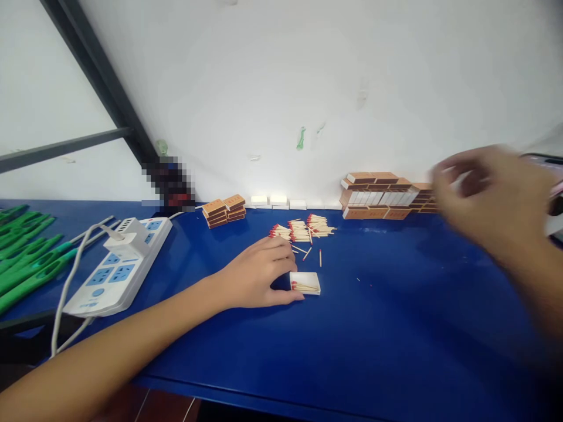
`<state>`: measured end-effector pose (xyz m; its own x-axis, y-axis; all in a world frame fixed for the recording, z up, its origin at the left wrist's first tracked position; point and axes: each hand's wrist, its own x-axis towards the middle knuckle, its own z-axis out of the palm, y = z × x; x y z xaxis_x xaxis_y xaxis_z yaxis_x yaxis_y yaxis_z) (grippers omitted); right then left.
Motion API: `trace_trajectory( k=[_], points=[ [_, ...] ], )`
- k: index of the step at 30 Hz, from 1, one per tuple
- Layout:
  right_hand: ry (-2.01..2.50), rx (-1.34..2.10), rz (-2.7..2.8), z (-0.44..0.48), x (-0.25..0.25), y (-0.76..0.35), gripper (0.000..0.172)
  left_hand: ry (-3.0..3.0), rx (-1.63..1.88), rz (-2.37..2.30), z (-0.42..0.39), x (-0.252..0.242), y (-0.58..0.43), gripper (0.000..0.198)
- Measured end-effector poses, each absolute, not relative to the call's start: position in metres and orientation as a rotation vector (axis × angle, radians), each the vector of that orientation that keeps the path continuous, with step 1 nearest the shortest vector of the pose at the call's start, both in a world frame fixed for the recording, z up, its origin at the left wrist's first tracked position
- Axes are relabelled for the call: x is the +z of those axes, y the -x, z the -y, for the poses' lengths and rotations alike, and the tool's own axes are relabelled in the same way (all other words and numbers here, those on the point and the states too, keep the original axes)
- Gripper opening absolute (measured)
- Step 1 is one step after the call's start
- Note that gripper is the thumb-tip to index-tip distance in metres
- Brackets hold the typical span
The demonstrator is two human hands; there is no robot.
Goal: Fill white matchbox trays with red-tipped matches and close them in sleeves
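A small white matchbox tray [313, 277] with several red-headed matches inside lies on the blue table. My left hand [264, 272] grips its left end, thumb at the near side and fingers at the far side. Just beyond that hand, loose matches [300, 231] lie in three bunches, with several strays scattered nearer. My right hand [488, 193] is raised at the right, fingers curled and smeared by motion, in front of the right end of the stacked matchboxes [367, 212]. Whether it holds anything cannot be made out.
Against the wall stand white trays [278, 201] and a smaller pile of matchboxes [216, 207]. A white power strip [118, 275] with a plugged adapter and cables lies left, beside green-handled tools [26, 258]. A phone-like device [548, 159] is partly hidden at far right.
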<state>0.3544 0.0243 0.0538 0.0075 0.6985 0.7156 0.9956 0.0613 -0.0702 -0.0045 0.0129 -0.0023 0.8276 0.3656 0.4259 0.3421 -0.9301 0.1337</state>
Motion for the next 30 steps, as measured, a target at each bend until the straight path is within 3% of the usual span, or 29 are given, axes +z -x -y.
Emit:
trace_trajectory(
  k=[4,6,9,13,17,20,30],
  points=[
    [1.435,-0.06,2.197,-0.012,0.023,-0.292,0.02,-2.949,0.725,-0.555,-0.013,-0.002,0.004,0.038],
    [1.328,0.056,2.329,-0.011,0.006,-0.273,0.009,-2.952,0.713,-0.557,-0.013,-0.002,0.003,0.037],
    [1.378,0.121,2.345,-0.012,-0.011,-0.262,0.01,-2.956,0.694,-0.56,-0.014,-0.002,0.003,0.036],
    [1.586,0.153,2.232,-0.01,-0.014,-0.257,0.029,-2.952,0.698,-0.577,-0.013,-0.001,0.002,0.038],
    [1.638,0.246,2.263,-0.006,-0.012,-0.254,0.017,-2.951,0.694,-0.591,-0.013,-0.001,0.003,0.037],
    [1.622,0.293,2.285,-0.003,-0.006,-0.257,0.02,-2.957,0.72,-0.604,-0.015,-0.003,0.004,0.039],
    [1.139,0.467,2.448,0.019,0.001,-0.233,0.013,-2.929,0.7,-0.638,-0.016,-0.002,0.004,0.037]
  ],
)
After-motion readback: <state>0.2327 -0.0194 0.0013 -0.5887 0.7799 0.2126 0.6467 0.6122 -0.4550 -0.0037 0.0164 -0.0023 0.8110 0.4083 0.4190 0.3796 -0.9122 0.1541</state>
